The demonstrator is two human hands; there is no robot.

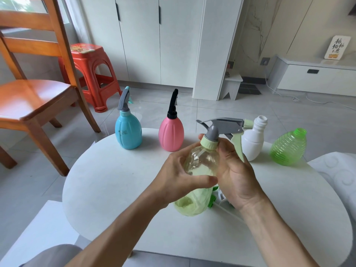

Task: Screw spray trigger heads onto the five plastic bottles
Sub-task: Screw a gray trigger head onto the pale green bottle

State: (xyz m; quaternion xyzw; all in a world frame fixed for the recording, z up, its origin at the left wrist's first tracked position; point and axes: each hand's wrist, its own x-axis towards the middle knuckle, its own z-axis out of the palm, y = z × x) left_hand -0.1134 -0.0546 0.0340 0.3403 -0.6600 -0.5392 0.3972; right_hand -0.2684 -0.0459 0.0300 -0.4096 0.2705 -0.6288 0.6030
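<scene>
My left hand (179,176) wraps around a pale yellow-green see-through bottle (198,162) held tilted above the round white table (107,189). My right hand (235,174) pinches the light green collar of a grey trigger head (221,126) that sits on the bottle's neck. A blue bottle (128,130) with a grey head and a pink bottle (171,132) with a black head stand at the table's far edge. To the right stand a white bottle (253,141) and a green ribbed bottle (289,148), both with bare necks. A green trigger part (212,201) peeks out under my hands.
A wooden chair (38,93) stands left of the table and a red plastic stool (90,74) behind it. White cabinets line the far wall. A white patterned cushion (339,176) lies at the table's right edge.
</scene>
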